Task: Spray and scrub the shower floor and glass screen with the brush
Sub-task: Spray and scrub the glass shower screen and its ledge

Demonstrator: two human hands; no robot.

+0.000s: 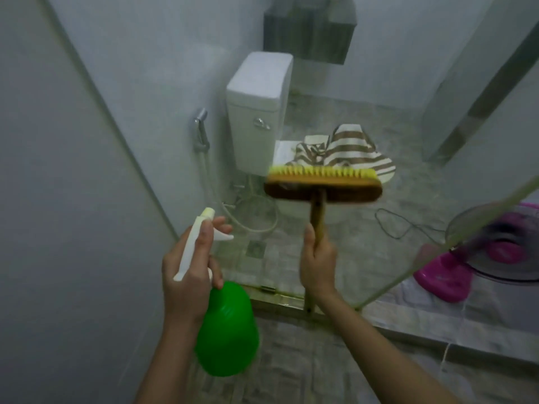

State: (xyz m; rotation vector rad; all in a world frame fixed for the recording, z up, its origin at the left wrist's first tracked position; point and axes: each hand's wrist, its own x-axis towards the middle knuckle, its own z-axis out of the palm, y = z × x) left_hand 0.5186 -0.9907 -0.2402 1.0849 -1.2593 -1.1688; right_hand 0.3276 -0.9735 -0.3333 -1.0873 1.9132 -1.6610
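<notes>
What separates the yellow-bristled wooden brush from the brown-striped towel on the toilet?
The clear glass shower screen: in the head view the brown-striped towel shows hazily through it, beyond the yellow-bristled wooden brush in the right hand.

L hand [186, 275] & R hand [318, 266], forearms bare.

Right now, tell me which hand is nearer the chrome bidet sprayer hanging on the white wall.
Left. The left hand, gripping the green plastic spray bottle, is below the sprayer; the right hand, holding the wooden scrub brush, is farther to its right.
</notes>
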